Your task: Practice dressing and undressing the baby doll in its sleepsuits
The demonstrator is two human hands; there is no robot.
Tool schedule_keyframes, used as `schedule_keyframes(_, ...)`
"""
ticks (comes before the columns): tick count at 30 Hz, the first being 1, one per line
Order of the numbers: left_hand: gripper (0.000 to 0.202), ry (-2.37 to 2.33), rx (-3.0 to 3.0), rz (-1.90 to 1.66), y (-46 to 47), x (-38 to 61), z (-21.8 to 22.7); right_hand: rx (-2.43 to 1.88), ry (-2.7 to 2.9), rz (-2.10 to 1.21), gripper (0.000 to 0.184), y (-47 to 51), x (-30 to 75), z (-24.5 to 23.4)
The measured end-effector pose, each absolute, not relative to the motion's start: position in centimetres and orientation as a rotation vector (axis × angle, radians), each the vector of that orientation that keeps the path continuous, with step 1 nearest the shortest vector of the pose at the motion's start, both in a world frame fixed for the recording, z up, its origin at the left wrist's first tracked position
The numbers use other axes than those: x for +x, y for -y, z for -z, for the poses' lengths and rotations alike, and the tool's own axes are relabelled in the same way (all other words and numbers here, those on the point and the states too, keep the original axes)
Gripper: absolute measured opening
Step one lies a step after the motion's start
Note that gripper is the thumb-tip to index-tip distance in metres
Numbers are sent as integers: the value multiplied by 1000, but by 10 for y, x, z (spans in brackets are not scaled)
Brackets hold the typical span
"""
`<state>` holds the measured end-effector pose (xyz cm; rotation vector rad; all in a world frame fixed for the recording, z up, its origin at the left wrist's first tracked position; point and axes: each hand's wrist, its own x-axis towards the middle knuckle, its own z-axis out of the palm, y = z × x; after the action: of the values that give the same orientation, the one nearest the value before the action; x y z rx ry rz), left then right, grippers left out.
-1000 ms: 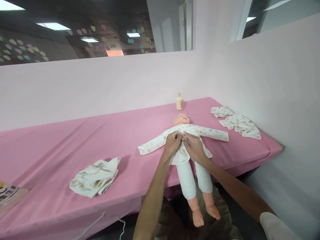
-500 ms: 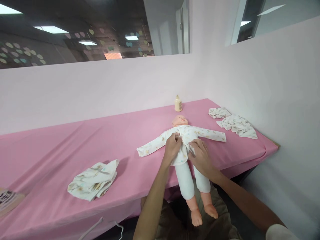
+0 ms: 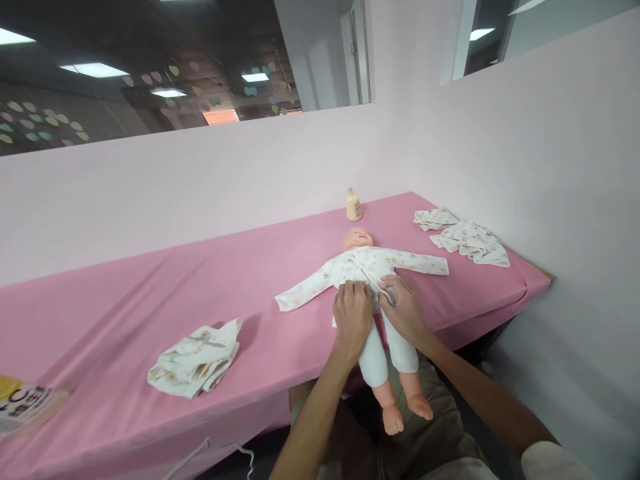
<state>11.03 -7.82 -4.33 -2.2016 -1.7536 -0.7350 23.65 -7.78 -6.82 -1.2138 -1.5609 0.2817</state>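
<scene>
A baby doll lies on its back at the table's front edge, its lower legs hanging past the edge. It wears a white patterned baby shirt with both sleeves spread wide, and white leggings. My left hand rests on the shirt's front with curled fingers, closed on the cloth near the middle. My right hand pinches the shirt's other front edge, where a pale strip of cloth shows by the fingers. Both hands hide the lower shirt, and the fingertips are partly covered.
Pink cloth covers the table. A cream bottle stands beyond the doll's head. Patterned clothes lie at the right, a folded patterned cloth at the left. A labelled package is at the far left. A white cord hangs in front.
My left hand has moved down from the shirt's chest to its lower front, fingers now curled over the cloth. The right hand stays by the opposite front edge. The view has shifted slightly.
</scene>
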Motion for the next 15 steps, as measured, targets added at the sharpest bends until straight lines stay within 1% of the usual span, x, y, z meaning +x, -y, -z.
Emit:
schedule_keyframes(6,23,1771,-2264,668,70,103,39,-1185,1639,-214,18,69,233,65)
schedule_keyframes(12,28,1759,-2281,849,63,99,42,-1205,1470,-356,18,66,229,58)
schedule_keyframes(15,30,1750,-2295,858,58,99,44,-1242,1385,-447,19,64,227,52)
